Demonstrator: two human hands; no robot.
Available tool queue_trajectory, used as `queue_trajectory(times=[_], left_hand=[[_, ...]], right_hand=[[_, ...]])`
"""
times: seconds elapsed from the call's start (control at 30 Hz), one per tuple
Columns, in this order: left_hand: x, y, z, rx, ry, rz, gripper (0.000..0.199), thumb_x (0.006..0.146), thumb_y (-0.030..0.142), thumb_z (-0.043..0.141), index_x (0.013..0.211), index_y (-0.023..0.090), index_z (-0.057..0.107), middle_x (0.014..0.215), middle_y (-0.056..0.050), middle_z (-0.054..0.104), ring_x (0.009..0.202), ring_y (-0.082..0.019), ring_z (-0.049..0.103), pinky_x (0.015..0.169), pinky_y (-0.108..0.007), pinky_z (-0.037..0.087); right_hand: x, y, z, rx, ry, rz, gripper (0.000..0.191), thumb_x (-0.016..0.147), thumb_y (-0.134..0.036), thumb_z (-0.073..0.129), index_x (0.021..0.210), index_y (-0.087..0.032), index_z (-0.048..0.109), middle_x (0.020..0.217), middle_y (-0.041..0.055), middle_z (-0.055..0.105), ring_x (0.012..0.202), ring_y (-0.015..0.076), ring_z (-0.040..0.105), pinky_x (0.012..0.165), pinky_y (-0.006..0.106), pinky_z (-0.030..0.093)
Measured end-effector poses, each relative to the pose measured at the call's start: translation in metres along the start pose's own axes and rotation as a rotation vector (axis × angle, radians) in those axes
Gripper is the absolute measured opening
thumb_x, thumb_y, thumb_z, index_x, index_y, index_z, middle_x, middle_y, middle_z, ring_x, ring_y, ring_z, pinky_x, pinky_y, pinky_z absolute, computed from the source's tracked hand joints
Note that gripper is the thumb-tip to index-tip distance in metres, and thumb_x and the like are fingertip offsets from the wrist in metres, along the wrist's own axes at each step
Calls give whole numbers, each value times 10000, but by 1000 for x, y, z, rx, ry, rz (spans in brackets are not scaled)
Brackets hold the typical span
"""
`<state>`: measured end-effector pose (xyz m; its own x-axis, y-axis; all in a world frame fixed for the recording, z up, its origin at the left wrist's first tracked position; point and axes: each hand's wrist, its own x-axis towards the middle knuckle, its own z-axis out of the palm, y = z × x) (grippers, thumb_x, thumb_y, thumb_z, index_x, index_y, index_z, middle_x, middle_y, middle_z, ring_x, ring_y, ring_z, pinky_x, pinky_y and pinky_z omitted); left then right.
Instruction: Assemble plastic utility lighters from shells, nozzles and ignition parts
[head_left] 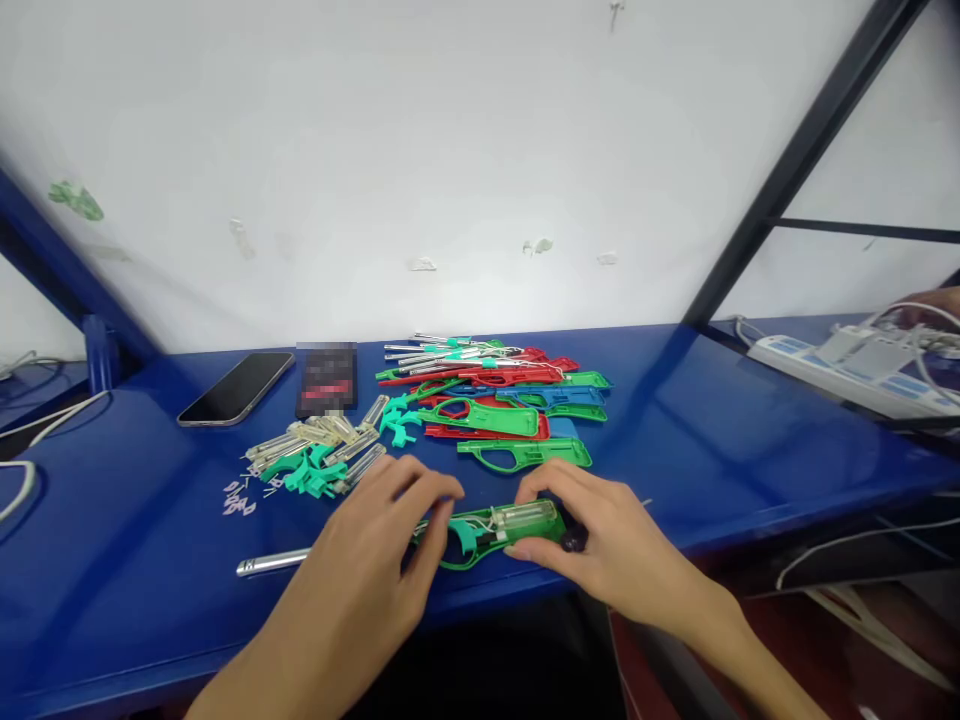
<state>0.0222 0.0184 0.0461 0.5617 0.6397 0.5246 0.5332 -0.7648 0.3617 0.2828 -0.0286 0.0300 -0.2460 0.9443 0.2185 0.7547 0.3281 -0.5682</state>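
A green lighter half-shell [551, 524] lies at the table's front edge, with a clear tank [523, 515] and a teal trigger [466, 536] in it. My left hand [382, 550] is closed round its narrow left part, where a silver tube [271, 563] sticks out to the left. My right hand [607, 540] grips the wide right end between thumb and fingers. A dark rounded object [574, 539] shows under my right palm. Beyond my hands are green, red and blue shells [525, 455] in a pile, with silver tubes [442, 352] at its back.
On the blue table [150, 560], clear tanks [360, 442], teal triggers [307, 472] and tiny pink parts [238, 499] lie at left. Behind them are a phone [238, 388] and a dark packet [328, 380]. A power strip [847, 375] and part of another person's hand [934, 305] are at far right.
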Motion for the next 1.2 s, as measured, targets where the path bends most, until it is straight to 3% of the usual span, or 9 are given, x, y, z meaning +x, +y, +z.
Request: queue_trajectory(times=[0.17, 0.3, 0.4, 0.57, 0.73, 0.93, 1.2], left_hand=[[-11, -2, 19, -22, -48, 48, 228, 1107, 172, 508, 1230, 268, 675, 1083, -29, 660, 937, -220, 626, 863, -397, 539], [-5, -2, 27, -34, -59, 23, 242, 1108, 167, 499, 1240, 237, 689, 1073, -43, 654, 921, -221, 646, 882, -433, 549], [-3, 2, 26, -54, -61, 8, 238, 1105, 166, 498, 1201, 214, 710, 1037, -41, 659, 907, -211, 663, 926, -447, 562], [-2, 5, 23, -40, -57, 20, 256, 1095, 157, 480, 1133, 202, 730, 1002, -46, 656, 874, -210, 660, 896, -432, 577], [-1, 2, 24, -41, -70, 16, 253, 1092, 170, 506, 1215, 235, 717, 1054, -51, 649, 878, -211, 655, 779, -370, 561], [-1, -4, 30, -90, 4, 37, 216, 1091, 139, 542, 1066, 220, 741, 966, -18, 640, 776, -159, 648, 699, -297, 514], [-2, -3, 31, -72, 19, 44, 267, 1097, 120, 511, 1018, 207, 751, 949, -21, 644, 702, -126, 654, 634, -257, 497]], right_hand=[[-1, -1, -2, 20, 4, -19, 253, 1004, -459, 781, 969, -282, 603, 1093, -42, 714, 861, 183, 691, 797, 327, 485], [-1, -2, -5, 23, 7, -68, 132, 1089, -417, 660, 1162, -308, 667, 1153, -31, 751, 910, 171, 724, 796, 309, 519], [1, -1, -10, -109, 4, -145, 193, 1115, -356, 618, 1281, -320, 709, 1234, -14, 765, 1021, 191, 766, 844, 317, 550], [8, -7, -19, -464, -64, -273, 251, 1110, -209, 576, 1272, -298, 746, 1170, 11, 796, 816, 203, 801, 590, 316, 496], [8, -10, -16, -541, 109, -365, 348, 1172, -181, 349, 1229, -229, 689, 1158, 50, 821, 682, 177, 783, 580, 329, 510], [6, 2, -4, -465, 221, -357, 250, 1195, -365, 403, 1264, -262, 620, 1154, -5, 837, 801, 188, 833, 614, 314, 495], [5, 3, 1, -487, 303, -363, 330, 1206, -366, 362, 1215, -244, 668, 1145, 1, 850, 788, 153, 831, 600, 292, 495]])
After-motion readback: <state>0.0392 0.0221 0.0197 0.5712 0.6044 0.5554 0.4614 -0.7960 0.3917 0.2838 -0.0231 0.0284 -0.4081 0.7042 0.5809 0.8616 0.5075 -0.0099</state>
